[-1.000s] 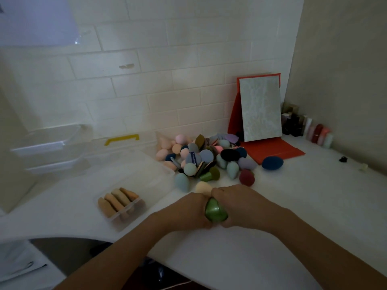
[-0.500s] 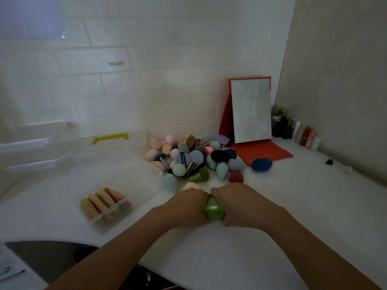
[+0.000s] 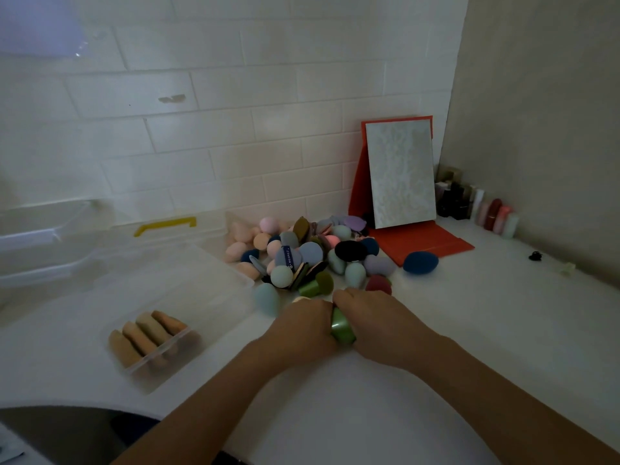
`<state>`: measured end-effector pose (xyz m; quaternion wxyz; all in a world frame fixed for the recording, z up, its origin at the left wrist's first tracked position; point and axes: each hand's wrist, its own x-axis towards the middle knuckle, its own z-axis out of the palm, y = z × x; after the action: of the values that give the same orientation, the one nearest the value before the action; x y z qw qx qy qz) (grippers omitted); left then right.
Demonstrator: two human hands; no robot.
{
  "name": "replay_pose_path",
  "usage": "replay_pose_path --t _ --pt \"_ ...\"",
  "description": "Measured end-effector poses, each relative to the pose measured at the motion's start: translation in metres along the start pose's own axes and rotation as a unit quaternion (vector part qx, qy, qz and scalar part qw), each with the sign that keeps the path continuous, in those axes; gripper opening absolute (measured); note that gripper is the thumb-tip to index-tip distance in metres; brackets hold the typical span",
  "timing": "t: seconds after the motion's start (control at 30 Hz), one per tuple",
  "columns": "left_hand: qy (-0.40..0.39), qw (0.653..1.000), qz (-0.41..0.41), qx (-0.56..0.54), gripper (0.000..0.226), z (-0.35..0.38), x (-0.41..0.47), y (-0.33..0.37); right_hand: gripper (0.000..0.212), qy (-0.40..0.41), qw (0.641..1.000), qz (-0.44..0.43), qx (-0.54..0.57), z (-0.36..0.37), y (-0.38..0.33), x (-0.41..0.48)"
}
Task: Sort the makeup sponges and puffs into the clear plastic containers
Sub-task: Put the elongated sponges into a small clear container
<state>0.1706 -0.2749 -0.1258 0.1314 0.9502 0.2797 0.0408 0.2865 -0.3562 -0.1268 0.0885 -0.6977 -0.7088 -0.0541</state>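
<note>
Table (image 3: 469,330): had clear container (image 3: 161,355) open at left, tan sponges (image 3: 144,333) rowed inside, ready for more; clasped green sponge (image 3: 342,325) between left hand (image 3: 302,325) and right hand (image 3: 375,317), fingers (image 3: 347,294) of both curled round it, just in front of the unsorted pile (image 3: 308,253), likely to judge its kind.

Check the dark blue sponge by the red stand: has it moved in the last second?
No. The blue sponge still lies against the front edge of the red stand, apart from the pile; only the camera has shifted.

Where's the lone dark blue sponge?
Head view: the dark blue sponge lies on the counter right of the pile, beside the red stand.
</note>
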Motion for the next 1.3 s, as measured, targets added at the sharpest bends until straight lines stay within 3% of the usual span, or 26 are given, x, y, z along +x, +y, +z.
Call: replay_pose_path --t 0.1,0.17,0.33,0.47,0.6,0.73,0.9,1.0,1.07,1.17,1.3 --pt "-0.087 0.989 -0.018 -0.116 0.025 -0.005 0.001 -0.015 0.037 0.052 0.996 -0.070 -0.011 0.000 0.005 0.003" --pt "-0.089 0.987 -0.016 -0.134 0.017 -0.005 0.000 -0.020 0.036 0.069 0.994 -0.090 0.012 0.002 0.005 0.006" --pt "0.037 0.980 -0.023 -0.194 0.014 0.006 -0.006 -0.021 0.039 0.151 0.984 0.009 0.092 0.017 0.013 0.028" --pt "0.163 0.943 -0.055 -0.284 0.035 0.020 -0.016 -0.025 0.027 0.132 0.982 0.082 0.111 0.016 0.008 0.036" --pt "0.192 0.940 -0.040 -0.279 0.058 0.026 -0.014 -0.035 0.023 0.094 0.978 0.104 0.153 0.026 0.004 0.050" --pt "0.206 0.948 -0.021 -0.243 0.043 0.021 -0.019 -0.042 0.023 0.070 0.977 0.140 0.142 0.029 0.004 0.057" --pt "0.206 0.958 0.001 -0.198 0.049 0.019 -0.022 -0.044 0.038 0.140 0.968 0.155 0.142 0.009 0.005 0.048" --pt "0.183 0.958 -0.016 -0.221 0.033 0.020 -0.023 -0.043 0.034 0.234 0.950 0.127 0.164 -0.013 0.006 0.033" --pt "0.181 0.954 -0.024 -0.236 0.036 0.019 -0.023 -0.043 0.031 0.254 0.946 0.089 0.180 -0.023 0.008 0.025" --pt "0.197 0.949 -0.015 -0.246 0.033 0.018 -0.023 -0.041 0.030 0.217 0.961 0.045 0.167 -0.028 0.009 0.017" --pt "0.217 0.937 0.006 -0.274 0.023 0.018 -0.024 -0.038 0.031 0.149 0.969 0.056 0.188 -0.023 0.007 0.019"
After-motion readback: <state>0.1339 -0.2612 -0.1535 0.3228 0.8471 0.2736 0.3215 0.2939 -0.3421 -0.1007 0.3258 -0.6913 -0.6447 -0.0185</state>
